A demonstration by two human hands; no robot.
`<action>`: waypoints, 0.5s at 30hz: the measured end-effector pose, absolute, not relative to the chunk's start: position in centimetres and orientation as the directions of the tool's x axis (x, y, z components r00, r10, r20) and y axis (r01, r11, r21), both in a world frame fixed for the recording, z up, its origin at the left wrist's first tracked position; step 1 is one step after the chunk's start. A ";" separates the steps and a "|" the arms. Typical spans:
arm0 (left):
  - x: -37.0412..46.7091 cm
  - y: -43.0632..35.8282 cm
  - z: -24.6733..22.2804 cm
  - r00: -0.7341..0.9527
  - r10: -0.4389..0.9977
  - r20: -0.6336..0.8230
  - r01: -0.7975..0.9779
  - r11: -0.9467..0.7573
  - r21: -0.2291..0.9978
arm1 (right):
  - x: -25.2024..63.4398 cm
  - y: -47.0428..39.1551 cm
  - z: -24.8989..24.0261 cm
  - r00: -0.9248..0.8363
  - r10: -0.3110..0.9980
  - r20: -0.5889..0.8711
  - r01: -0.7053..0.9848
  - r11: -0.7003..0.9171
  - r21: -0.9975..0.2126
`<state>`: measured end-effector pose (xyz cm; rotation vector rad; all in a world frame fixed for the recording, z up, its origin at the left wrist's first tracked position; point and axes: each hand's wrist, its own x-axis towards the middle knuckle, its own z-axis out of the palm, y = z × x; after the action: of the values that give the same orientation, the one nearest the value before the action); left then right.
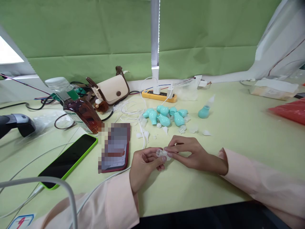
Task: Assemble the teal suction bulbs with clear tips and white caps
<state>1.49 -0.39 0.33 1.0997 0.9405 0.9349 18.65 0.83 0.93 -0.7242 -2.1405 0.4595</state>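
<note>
Near the front middle of the table, my left hand (149, 162) grips a small clear plastic piece (159, 153) between thumb and fingers. My right hand (188, 152) pinches the same piece from the right, fingertips touching it. Beyond my hands lie several glossy turquoise bulbs (163, 120) in a cluster. Small translucent plastic parts (165, 130) are scattered in front of them. To the right stands one turquoise bulb (203, 112) with a clear pointed tip (211, 100) on it, leaning slightly right.
A red-cased phone (115, 148) and a green-cased phone (69, 160) lie left. Behind them are a bottle of brown liquid (82, 113) and a cream bag (113, 89). White cables run near a yellow power strip (147, 94). Red plastic (290, 110) lies far right.
</note>
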 end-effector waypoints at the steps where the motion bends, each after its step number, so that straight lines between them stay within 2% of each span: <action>1: 1.5 -0.4 0.3 0.318 0.938 -0.135 -0.141 0.187 0.972 | 18.7 0.8 0.9 -0.514 0.615 0.598 0.352 0.787 -0.507; 4: 1.4 -0.4 0.3 0.336 0.934 -0.120 -0.168 0.185 0.968 | 18.7 0.6 0.7 -0.522 0.592 0.615 0.366 0.806 -0.465; 15: 1.4 -0.4 0.1 0.358 0.923 -0.140 -0.201 0.222 0.954 | 18.2 0.4 0.5 -0.448 0.649 0.615 0.298 0.757 -0.582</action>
<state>1.35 -0.40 0.10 1.0478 0.8698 0.9293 18.23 0.41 0.55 -0.7106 -2.0541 0.4949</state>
